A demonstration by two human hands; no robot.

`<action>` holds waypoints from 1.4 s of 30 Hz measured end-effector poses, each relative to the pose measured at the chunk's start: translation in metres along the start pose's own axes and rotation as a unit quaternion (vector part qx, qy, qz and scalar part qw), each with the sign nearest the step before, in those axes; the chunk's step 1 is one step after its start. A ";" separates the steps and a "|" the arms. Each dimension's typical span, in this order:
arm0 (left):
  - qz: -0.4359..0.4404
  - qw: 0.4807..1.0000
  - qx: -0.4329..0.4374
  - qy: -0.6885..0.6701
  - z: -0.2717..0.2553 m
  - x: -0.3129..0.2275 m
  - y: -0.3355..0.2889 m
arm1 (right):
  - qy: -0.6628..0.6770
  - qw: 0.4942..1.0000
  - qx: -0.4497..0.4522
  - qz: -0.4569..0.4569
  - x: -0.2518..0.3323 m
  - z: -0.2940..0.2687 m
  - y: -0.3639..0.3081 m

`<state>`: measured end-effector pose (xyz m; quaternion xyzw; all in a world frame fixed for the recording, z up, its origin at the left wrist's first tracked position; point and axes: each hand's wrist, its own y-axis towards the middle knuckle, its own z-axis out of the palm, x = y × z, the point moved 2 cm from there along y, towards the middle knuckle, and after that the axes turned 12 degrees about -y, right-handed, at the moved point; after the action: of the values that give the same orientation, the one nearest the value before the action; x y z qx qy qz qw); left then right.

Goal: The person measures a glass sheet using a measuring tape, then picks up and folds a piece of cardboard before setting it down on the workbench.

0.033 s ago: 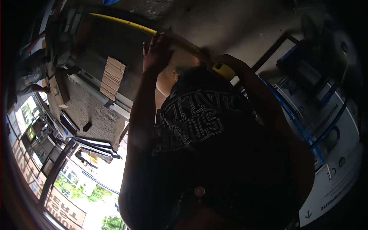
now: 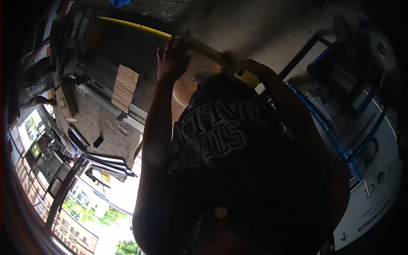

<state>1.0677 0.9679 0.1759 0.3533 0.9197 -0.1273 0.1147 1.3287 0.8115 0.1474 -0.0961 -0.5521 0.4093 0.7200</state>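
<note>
A yellow tape measure is drawn out in a slanting line across the top of the view, its free end toward the upper left. My right hand is closed round its yellow case, close in front of my dark shirt. Farther along, my left hand has its fingertips over the blade, with the outer finger held apart; its thumb is hidden. Shadow darkens the stretch of blade between my hands. Below the blade lies a dark, flat surface.
A corrugated cardboard piece lies left of my left forearm, by a pale rail. At the far left another person's arm reaches near a cardboard box. White printed panels with blue straps stand at the right.
The whole view has shifted very slightly. My hands and the tape measure keep their places relative to each other.
</note>
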 end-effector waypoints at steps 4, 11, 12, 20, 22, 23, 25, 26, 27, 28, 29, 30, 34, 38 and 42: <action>0.039 0.999 -0.023 -0.004 0.011 0.016 0.000 | 0.067 0.997 0.040 0.009 -0.001 0.001 0.008; 0.031 0.999 -0.028 -0.020 0.008 0.009 0.001 | 0.083 0.995 0.046 0.029 -0.001 0.000 0.010; 0.027 0.999 -0.036 -0.020 0.007 0.008 0.000 | 0.092 0.994 0.056 0.021 0.000 -0.001 0.010; 0.006 1.000 -0.006 0.012 0.007 0.010 -0.003 | 0.149 0.983 0.104 0.021 -0.004 -0.002 0.013; 0.008 1.000 -0.009 0.013 0.008 0.010 -0.004 | 0.162 0.982 0.084 0.043 -0.003 0.000 0.010; 0.014 1.000 -0.020 0.000 0.007 0.008 -0.004 | 0.163 0.982 0.083 0.043 -0.007 -0.002 0.011; 0.020 0.999 -0.030 -0.013 0.008 0.007 -0.004 | 0.180 0.976 0.108 0.059 -0.011 -0.003 0.013; 0.023 0.999 -0.034 -0.010 0.009 0.008 -0.005 | 0.181 0.976 0.108 0.059 -0.011 -0.002 0.013; 0.025 0.999 -0.037 -0.007 0.010 0.009 -0.005 | 0.181 0.977 0.100 0.057 -0.012 -0.002 0.012; 0.025 0.999 -0.037 -0.007 0.011 0.010 -0.005 | 0.180 0.978 0.090 0.055 -0.010 -0.002 0.011; 0.026 0.999 -0.030 0.010 0.012 0.011 -0.004 | 0.181 0.978 0.090 0.055 -0.011 -0.003 0.012; 0.027 0.999 -0.022 0.028 0.014 0.012 -0.002 | 0.173 0.980 0.082 0.051 -0.011 -0.004 0.012; 0.023 0.999 -0.022 0.023 0.014 0.015 0.004 | 0.184 0.977 0.086 0.057 -0.011 -0.009 0.016; -0.002 1.000 -0.017 0.021 0.000 0.016 0.003 | 0.132 0.988 0.081 0.018 -0.007 -0.009 0.030; 0.012 1.000 -0.009 0.011 -0.005 0.014 -0.001 | 0.157 0.987 0.026 0.011 -0.016 -0.004 0.025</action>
<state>1.0562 0.9773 0.1763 0.3647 0.9176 -0.1141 0.1092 1.3187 0.8180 0.1196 -0.1461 -0.4204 0.4109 0.7957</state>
